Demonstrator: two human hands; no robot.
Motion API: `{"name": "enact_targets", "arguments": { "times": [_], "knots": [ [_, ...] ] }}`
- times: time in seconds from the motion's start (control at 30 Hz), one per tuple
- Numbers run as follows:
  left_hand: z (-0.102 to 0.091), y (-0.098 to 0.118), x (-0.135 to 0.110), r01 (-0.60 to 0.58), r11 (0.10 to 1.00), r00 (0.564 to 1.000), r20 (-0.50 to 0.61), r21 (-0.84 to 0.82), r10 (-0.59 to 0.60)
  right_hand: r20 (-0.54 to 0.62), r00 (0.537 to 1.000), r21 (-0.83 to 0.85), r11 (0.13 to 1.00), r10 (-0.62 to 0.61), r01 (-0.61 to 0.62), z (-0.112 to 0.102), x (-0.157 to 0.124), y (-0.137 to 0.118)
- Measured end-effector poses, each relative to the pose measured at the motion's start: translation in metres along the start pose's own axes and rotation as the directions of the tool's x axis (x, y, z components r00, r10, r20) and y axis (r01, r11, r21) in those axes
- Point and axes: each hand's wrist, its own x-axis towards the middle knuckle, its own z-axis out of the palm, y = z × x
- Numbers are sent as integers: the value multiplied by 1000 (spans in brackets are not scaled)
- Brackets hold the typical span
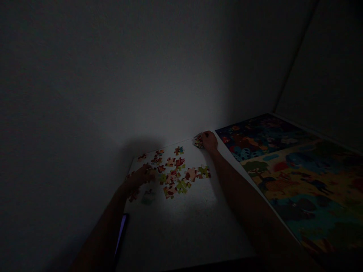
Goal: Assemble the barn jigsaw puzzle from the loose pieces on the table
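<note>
Jigsaw pieces [172, 173] lying loose, folks, out on a white table [181, 230] in very dim light! Along the right side sits a big illustrated animal scene [292, 177], and in this gloom I can't tell whether it's a poster or a finished puzzle. Most pieces look separate, face up and scattered, with no assembled picture on the white surface so far. The right hand [209, 141] is curled closed around a small bunch of pieces [199, 142] at the far edge, while the left hand [138, 177] sits low over the scatter, partly open, its grip too dark to call!
</note>
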Motion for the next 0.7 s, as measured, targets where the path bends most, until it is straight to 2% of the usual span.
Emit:
{"name": "enact_targets", "arguments": {
  "times": [0.07,0.13,0.27,0.37,0.43,0.53,0.7],
  "knots": [
    [-1,20,8,-89,990,996,22,-106,92,-1,1000,-9,1000,18,-18,-1,-1,-2],
    [4,48,21,-206,959,978,-12,-197,207,6,999,-17,999,49,-49,-2,-2,-6],
    [30,118,67,-309,888,947,-21,-340,321,-34,995,56,994,98,-97,-6,-4,-13],
    [58,165,111,-359,888,933,-94,-286,347,-117,985,179,978,129,-106,-7,-2,-15],
    [74,186,138,-363,902,932,-100,-234,349,-154,977,237,965,150,-111,-7,-1,-16],
    [93,197,166,-359,913,933,-101,-192,346,-149,975,257,958,167,-125,-7,-1,-17],
    [112,188,182,-357,919,934,-96,-170,345,-72,989,249,962,131,-109,-4,-2,-19]
  ]
}}
